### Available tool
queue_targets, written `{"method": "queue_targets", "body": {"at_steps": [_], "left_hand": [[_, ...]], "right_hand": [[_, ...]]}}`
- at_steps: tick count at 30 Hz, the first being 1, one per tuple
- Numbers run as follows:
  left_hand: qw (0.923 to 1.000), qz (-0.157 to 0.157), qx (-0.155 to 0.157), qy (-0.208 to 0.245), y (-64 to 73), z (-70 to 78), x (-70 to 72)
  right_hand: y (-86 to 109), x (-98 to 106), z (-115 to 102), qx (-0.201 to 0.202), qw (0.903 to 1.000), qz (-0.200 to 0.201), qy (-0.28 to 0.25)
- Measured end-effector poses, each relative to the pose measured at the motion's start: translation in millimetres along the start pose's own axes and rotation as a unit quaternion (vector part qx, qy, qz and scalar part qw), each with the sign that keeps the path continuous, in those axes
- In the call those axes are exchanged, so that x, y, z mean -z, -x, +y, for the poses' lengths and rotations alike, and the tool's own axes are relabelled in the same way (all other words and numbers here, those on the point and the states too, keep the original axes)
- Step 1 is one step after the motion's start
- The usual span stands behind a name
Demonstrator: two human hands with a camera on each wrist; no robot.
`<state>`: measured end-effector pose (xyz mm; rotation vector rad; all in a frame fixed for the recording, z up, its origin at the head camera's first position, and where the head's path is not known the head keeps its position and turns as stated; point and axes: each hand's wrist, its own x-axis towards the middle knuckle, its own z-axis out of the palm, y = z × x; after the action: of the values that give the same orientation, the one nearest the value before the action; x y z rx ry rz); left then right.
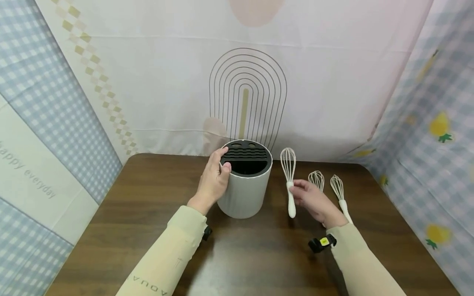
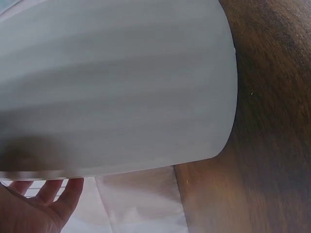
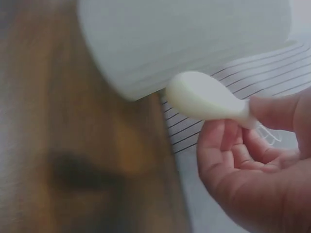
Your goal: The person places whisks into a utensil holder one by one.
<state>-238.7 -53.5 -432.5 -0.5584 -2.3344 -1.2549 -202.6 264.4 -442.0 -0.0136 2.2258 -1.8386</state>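
Beside the container, my right hand pinches a whisk at its handle's top, wires upward, between thumb and fingers; my left hand holds the container's rim.

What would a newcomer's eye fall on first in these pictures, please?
Probably the pale container with a black slotted top, standing on the table, the left grip holding it. Next, the white whisk pinched in the right grip, right of the container. Two more whisks lie farther right.
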Motion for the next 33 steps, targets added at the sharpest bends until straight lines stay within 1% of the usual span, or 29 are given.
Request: {"method": "queue_targets", "body": {"at_steps": [5,9,13,16,20,24,27,33], "left_hand": [[1.0000,0.007,0.001,0.001,-0.4,0.0,-1.4],[0.9999,0.012,0.003,-0.003,-0.4,1.6,-2.0],[0.9998,0.006,0.017,-0.005,0.6,2.8,-2.8],[0.9996,-0.004,0.027,-0.007,0.4,2.1,-2.4],[0.9994,-0.022,0.025,-0.007,-1.5,1.2,1.8],[0.9990,-0.029,0.026,0.022,-1.8,3.7,9.2],[0.9988,-0.026,0.026,0.031,-0.4,4.7,14.2],[0.9997,-0.023,0.002,0.013,1.0,4.2,17.5]], "right_hand": [[7.7,-2,-32,0.057,0.9977,0.016,-0.032],[15.0,-7,-53,0.100,0.9920,0.030,-0.071],[22.6,-12,-70,0.153,0.9802,0.029,-0.123],[24.2,-18,-80,0.185,0.9696,0.027,-0.158],[21.9,-26,-91,0.208,0.9571,0.039,-0.198],[20.1,-32,-101,0.226,0.9476,0.057,-0.219],[19.2,-38,-106,0.235,0.9453,0.067,-0.216],[18.0,-55,-112,0.246,0.9456,0.083,-0.196]]}}
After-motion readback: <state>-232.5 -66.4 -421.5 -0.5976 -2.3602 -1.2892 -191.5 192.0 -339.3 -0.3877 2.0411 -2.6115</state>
